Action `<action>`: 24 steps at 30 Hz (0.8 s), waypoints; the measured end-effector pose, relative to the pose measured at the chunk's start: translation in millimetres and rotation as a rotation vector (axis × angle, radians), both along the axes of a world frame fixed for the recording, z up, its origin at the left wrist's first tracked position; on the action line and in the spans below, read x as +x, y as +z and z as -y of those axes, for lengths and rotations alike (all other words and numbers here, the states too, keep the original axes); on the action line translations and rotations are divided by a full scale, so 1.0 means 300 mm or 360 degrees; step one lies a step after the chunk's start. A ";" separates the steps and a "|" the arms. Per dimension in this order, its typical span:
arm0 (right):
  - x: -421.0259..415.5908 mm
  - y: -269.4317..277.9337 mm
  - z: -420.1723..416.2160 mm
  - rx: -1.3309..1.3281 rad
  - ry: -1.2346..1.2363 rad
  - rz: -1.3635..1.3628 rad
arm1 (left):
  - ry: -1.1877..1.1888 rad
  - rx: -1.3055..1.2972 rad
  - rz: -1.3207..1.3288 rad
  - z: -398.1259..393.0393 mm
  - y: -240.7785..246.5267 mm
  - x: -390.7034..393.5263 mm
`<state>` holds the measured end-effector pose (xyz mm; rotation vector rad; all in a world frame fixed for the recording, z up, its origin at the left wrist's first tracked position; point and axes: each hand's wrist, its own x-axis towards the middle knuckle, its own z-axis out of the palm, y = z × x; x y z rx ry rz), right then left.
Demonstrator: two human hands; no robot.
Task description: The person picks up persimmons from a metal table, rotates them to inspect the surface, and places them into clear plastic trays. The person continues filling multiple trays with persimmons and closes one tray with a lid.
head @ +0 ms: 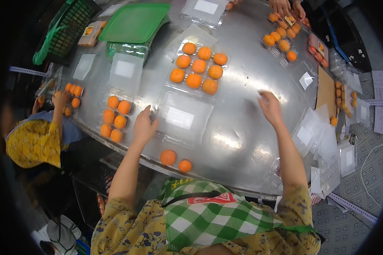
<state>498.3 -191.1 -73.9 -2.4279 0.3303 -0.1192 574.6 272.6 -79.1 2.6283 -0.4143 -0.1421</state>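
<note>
On the steel table in front of me lies a clear plastic clamshell tray (224, 65) holding several round orange fruits (199, 66) in rows. Its lid (186, 134), with a white label (180, 118), is folded out flat towards me. My left hand (144, 127) is at the lid's left edge, thumb apart from the fingers, holding nothing that I can see; contact with the lid is unclear. Over bare metal to the right of the tray is my right hand (269, 106), fingers curled; blur hides whether anything small is pinched there. Two loose fruits (168, 157) rest by the near edge.
Left of me stands a smaller filled tray (114, 118). Beyond it are a green-topped scale (135, 22) and a dark crate (71, 28). Co-workers' hands (60, 98) work at left and far right. Clear packs and lids (319, 134) pile up at right.
</note>
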 end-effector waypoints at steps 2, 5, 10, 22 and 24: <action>0.270 -0.080 -0.070 0.0093 0.0070 0.0232 | 0.0138 -0.0110 -0.0443 0.009 -0.015 0.055; 0.572 -0.174 -0.100 -0.0140 0.0076 0.0443 | 0.0111 -0.0061 -0.0470 0.061 -0.012 0.099; 0.782 -0.176 -0.096 -0.0065 0.0306 -0.0264 | 0.0127 -0.0075 -0.0432 0.066 0.058 0.130; 0.194 -0.098 0.028 0.0596 -0.0211 -0.0300 | -0.0722 0.0499 0.0109 0.230 0.395 0.324; -0.036 -0.076 0.001 0.0994 -0.0375 -0.0417 | -0.0886 0.0726 0.0214 0.309 0.405 0.396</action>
